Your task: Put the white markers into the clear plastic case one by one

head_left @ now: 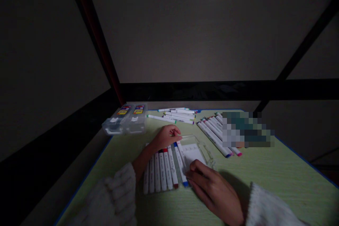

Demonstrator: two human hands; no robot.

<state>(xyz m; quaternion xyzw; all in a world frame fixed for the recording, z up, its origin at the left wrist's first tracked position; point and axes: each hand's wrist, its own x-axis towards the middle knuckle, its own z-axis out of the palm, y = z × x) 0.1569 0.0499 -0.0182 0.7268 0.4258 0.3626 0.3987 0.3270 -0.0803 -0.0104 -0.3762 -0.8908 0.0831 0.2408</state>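
Note:
A clear plastic marker case lies unfolded before me, with a row of white markers side by side in its left half. In its right half is a white marker with blue ends, and another white marker lies close along its right side. My left hand is at the far end of these two, fingers loosely curled and apart, thumb by the marker tops. My right hand is closed at their near end, fingertips pinched on the white marker. The exact contact is partly hidden.
Two clear cases with labels stand at the table's back left. Loose markers lie at the back middle, and more markers lie at the right beside a pixelated patch. The green table has a blue edge; dark-framed walls rise behind it.

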